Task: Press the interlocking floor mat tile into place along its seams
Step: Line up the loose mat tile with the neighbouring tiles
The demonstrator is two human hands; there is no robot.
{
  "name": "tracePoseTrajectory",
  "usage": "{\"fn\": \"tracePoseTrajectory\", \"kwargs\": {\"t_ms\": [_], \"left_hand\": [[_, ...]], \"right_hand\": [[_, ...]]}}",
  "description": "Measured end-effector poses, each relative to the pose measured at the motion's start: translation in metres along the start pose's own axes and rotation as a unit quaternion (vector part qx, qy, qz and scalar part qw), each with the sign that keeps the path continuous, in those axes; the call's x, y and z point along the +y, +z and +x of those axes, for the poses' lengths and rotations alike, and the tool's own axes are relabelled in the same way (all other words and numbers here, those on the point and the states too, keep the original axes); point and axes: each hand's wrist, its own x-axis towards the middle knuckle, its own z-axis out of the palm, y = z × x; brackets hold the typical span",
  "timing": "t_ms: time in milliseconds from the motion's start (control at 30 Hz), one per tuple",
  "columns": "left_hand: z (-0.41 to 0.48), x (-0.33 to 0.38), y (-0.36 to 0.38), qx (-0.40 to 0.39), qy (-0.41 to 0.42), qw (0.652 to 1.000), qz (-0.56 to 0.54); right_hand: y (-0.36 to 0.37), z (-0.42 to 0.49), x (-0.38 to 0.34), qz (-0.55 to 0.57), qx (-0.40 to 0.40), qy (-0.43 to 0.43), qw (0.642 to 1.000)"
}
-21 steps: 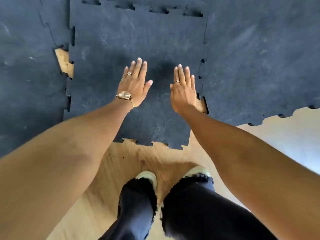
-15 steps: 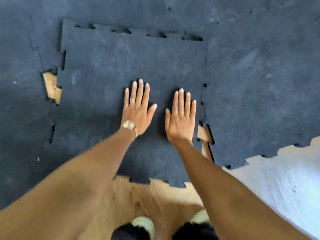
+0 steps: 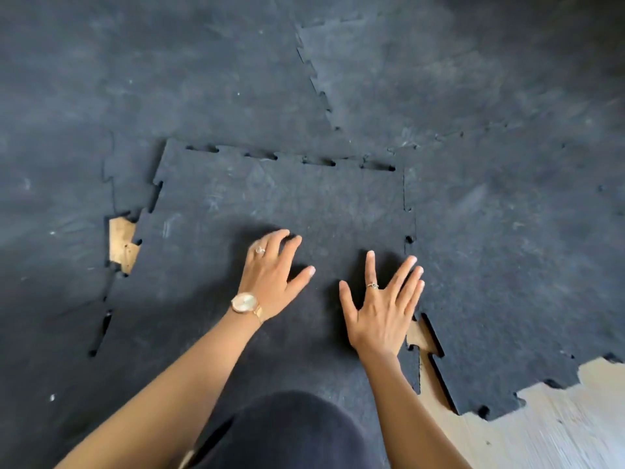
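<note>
A dark grey interlocking mat tile lies on the floor among matching tiles. Its far seam shows small gaps between the teeth. Its left seam and right seam gape, with bare wood showing. My left hand, with a watch and a ring, rests on the tile's middle with fingers slightly curled. My right hand lies flat with fingers spread near the tile's right edge, fingertips at the seam. Neither hand holds anything.
Joined dark mat tiles cover the floor to the left, far side and right. Bare wood floor shows at the lower right. My knee in dark trousers is at the bottom centre.
My view has dropped closer and tilted forward; my knee now fills the bottom. My right hand has spread its fingers and shifted toward the right seam. The left hand's fingers have curled slightly.
</note>
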Motion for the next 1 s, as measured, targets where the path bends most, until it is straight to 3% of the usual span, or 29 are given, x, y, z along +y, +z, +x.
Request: {"fn": "tracePoseTrajectory", "kwargs": {"t_ms": [100,200,267,433,633,833,1000], "left_hand": [[0.014,-0.042,-0.021,0.037,-0.145,0.989,-0.01],[0.02,-0.093,-0.037,-0.032,-0.354,0.934,-0.03],[0.026,-0.111,-0.046,-0.072,-0.416,0.903,-0.077],[0.028,-0.135,-0.051,-0.074,-0.427,0.898,-0.082],[0.016,-0.135,-0.058,-0.044,-0.46,0.886,-0.042],[0.018,-0.133,-0.091,-0.088,-0.424,0.901,-0.027],[-0.016,-0.137,-0.108,-0.122,-0.418,0.9,-0.028]], "right_hand": [[-0.012,0.005,0.002,-0.01,-0.018,0.018,1.0],[-0.032,0.025,0.009,-0.049,-0.04,0.015,0.998],[-0.04,0.04,0.012,-0.069,-0.097,0.004,0.993],[-0.048,0.058,0.005,-0.08,-0.201,-0.021,0.976],[-0.047,0.056,-0.004,-0.022,-0.168,0.027,0.985],[-0.056,0.06,-0.011,0.068,-0.165,0.096,0.979],[-0.073,0.081,-0.01,0.276,-0.126,0.211,0.929]]}}
